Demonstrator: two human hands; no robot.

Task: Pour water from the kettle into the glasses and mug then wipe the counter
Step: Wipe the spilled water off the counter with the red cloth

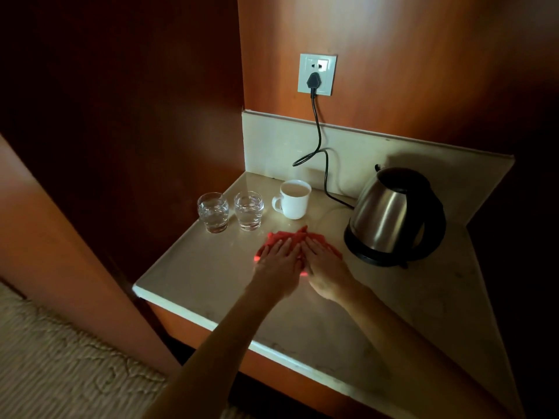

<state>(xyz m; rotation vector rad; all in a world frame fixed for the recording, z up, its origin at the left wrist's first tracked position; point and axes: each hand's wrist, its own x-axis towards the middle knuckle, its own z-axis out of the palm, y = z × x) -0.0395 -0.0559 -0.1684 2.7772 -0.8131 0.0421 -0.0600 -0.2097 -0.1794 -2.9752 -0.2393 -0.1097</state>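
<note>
Smooth stone counter (193, 269), crumpled cloth (298, 237)

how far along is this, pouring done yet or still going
Pouring looks done: both glasses and the white mug hold liquid, and the kettle sits upright on its base. In hand is the wiping: the left hand and right hand press flat on the red cloth on the counter. Left: wiping the remaining counter.
</note>
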